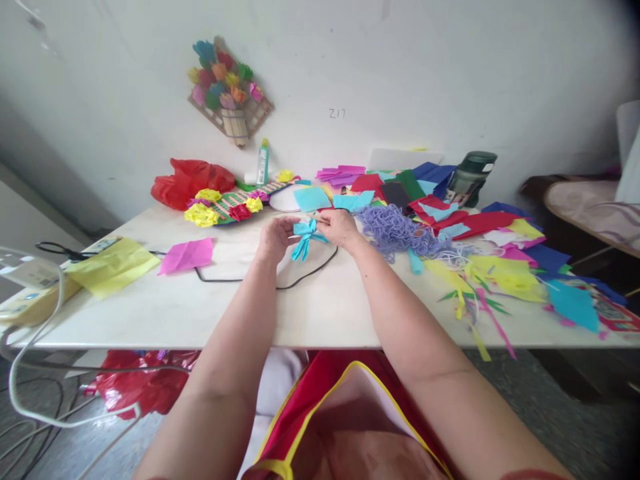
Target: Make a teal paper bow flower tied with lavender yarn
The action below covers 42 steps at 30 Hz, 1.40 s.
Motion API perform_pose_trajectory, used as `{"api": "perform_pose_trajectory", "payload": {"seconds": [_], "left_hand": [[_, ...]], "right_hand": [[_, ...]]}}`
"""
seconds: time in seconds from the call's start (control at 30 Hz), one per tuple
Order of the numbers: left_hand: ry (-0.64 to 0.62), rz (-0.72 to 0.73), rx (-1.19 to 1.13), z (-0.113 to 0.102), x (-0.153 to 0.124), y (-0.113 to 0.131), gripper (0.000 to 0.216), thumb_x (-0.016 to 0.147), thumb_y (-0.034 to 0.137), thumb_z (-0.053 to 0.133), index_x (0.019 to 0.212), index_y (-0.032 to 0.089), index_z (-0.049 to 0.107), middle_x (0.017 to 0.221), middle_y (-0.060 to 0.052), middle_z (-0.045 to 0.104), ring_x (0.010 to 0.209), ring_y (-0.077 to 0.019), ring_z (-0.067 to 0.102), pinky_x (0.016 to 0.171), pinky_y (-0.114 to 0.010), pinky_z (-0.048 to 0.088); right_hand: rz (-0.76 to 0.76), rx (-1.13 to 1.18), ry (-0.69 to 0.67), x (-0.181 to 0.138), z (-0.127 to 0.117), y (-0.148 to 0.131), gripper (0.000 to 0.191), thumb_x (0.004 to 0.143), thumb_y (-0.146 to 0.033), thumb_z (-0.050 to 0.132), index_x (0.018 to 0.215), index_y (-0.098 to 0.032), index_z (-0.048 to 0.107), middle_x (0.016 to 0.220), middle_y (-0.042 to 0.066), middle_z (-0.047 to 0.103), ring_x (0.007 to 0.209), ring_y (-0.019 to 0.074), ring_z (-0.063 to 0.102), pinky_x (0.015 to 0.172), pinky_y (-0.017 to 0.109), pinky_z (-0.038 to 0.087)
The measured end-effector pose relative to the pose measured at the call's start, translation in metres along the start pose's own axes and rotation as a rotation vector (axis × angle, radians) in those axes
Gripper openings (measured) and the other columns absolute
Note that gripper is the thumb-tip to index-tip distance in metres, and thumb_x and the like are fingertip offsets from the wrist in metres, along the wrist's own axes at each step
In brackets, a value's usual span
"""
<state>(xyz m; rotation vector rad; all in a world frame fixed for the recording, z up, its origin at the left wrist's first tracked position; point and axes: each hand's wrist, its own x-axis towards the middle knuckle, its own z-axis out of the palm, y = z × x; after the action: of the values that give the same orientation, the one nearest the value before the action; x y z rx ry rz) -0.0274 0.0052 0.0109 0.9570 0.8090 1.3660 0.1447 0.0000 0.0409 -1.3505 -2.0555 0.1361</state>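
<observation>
Between my two hands, above the middle of the white table, is a blue crepe paper flower (pixel 303 241) with loose petals hanging down. My left hand (pixel 277 239) pinches its left side with closed fingers. My right hand (pixel 340 229) is closed at the flower's upper right, with what looks like a thin stick (pixel 317 217) at its fingertips. Below the hands a black cable (pixel 295 285) curves over the table. Just behind them lie light blue paper pieces (pixel 313 199). A heap of purple yarn (pixel 393 230) is right of my right hand.
A board with paper flowers (pixel 235 208) and a red plastic bag (pixel 190 183) sit back left, near a glue bottle (pixel 263 163). Pink paper (pixel 187 256) and yellow paper (pixel 114 265) lie left, beside a power strip (pixel 37 303). Coloured paper scraps (pixel 505 277) and a dark bottle (pixel 471 179) occupy the right.
</observation>
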Motion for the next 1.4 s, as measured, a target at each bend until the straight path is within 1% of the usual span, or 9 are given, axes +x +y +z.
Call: {"api": "perform_pose_trajectory", "payload": {"seconds": [0.13,0.27,0.33,0.4,0.53,0.7,0.97,1.2,1.4], "left_hand": [[0.071,0.022,0.023,-0.002,0.001,-0.002,0.036,0.073,0.051,0.062,0.069,0.015,0.060,0.062,-0.002,0.060,0.059,-0.0136,0.059,0.061,-0.027,0.050],[0.108,0.128,0.082,-0.004,0.001,-0.005,0.034,0.064,0.045,0.073,0.069,0.014,0.060,0.066,0.000,0.060,0.060,-0.0108,0.058,0.064,-0.026,0.050],[0.081,0.176,0.111,-0.003,0.000,-0.006,0.033,0.061,0.042,0.076,0.070,0.014,0.061,0.072,-0.002,0.063,0.065,-0.0112,0.059,0.066,-0.025,0.049],[0.010,0.200,0.150,0.000,-0.002,-0.006,0.031,0.059,0.039,0.077,0.073,0.014,0.063,0.075,-0.002,0.065,0.067,-0.0114,0.059,0.066,-0.025,0.048],[-0.100,0.199,0.254,0.005,-0.006,-0.006,0.028,0.057,0.030,0.077,0.077,0.013,0.067,0.069,-0.002,0.065,0.061,-0.0105,0.057,0.061,-0.023,0.044],[-0.131,0.165,0.327,0.008,-0.009,-0.006,0.019,0.054,0.023,0.075,0.069,0.013,0.067,0.065,-0.001,0.064,0.059,-0.0117,0.057,0.062,-0.025,0.045],[-0.093,0.120,0.311,0.007,-0.006,-0.007,0.013,0.053,0.022,0.069,0.063,0.014,0.064,0.054,0.001,0.057,0.049,-0.0090,0.049,0.050,-0.022,0.040],[-0.033,0.098,0.289,0.008,-0.007,-0.008,0.016,0.051,0.024,0.069,0.061,0.014,0.061,0.053,0.001,0.056,0.048,-0.0102,0.051,0.049,-0.024,0.042],[0.017,0.106,0.263,0.009,-0.004,-0.009,0.016,0.051,0.023,0.068,0.060,0.014,0.058,0.049,0.003,0.053,0.045,-0.0080,0.046,0.047,-0.022,0.041]], "right_hand": [[0.012,-0.020,-0.004,0.000,0.000,0.002,0.017,0.075,-0.027,0.052,0.066,-0.018,0.062,0.060,-0.001,0.052,0.059,0.0121,0.040,0.054,0.025,0.022],[0.018,-0.035,-0.011,0.000,-0.001,0.002,0.017,0.075,-0.027,0.052,0.067,-0.018,0.064,0.059,-0.001,0.052,0.058,0.0119,0.039,0.054,0.025,0.022],[0.007,-0.038,-0.017,-0.001,-0.001,0.001,0.017,0.074,-0.026,0.052,0.066,-0.018,0.064,0.059,-0.001,0.052,0.058,0.0118,0.039,0.054,0.025,0.022],[-0.008,-0.037,-0.026,-0.002,-0.002,0.000,0.017,0.074,-0.026,0.052,0.066,-0.018,0.064,0.059,-0.001,0.052,0.058,0.0118,0.039,0.054,0.025,0.022],[-0.016,-0.054,-0.042,-0.003,-0.002,-0.003,0.017,0.074,-0.026,0.052,0.066,-0.018,0.065,0.060,0.000,0.055,0.058,0.0123,0.041,0.054,0.026,0.022],[-0.017,-0.099,-0.037,-0.004,0.000,-0.006,0.017,0.074,-0.025,0.052,0.068,-0.018,0.067,0.065,0.002,0.061,0.062,0.0140,0.046,0.056,0.026,0.024],[-0.037,-0.140,-0.022,-0.004,0.002,-0.007,0.018,0.077,-0.025,0.051,0.070,-0.018,0.067,0.066,0.003,0.063,0.063,0.0143,0.048,0.057,0.026,0.023],[-0.025,-0.144,-0.004,-0.004,0.003,-0.008,0.018,0.077,-0.026,0.052,0.070,-0.019,0.066,0.068,0.004,0.063,0.065,0.0152,0.050,0.057,0.027,0.024],[0.028,-0.130,-0.017,-0.002,0.003,-0.007,0.017,0.077,-0.026,0.052,0.070,-0.018,0.066,0.066,0.003,0.061,0.063,0.0140,0.047,0.056,0.026,0.022]]}}
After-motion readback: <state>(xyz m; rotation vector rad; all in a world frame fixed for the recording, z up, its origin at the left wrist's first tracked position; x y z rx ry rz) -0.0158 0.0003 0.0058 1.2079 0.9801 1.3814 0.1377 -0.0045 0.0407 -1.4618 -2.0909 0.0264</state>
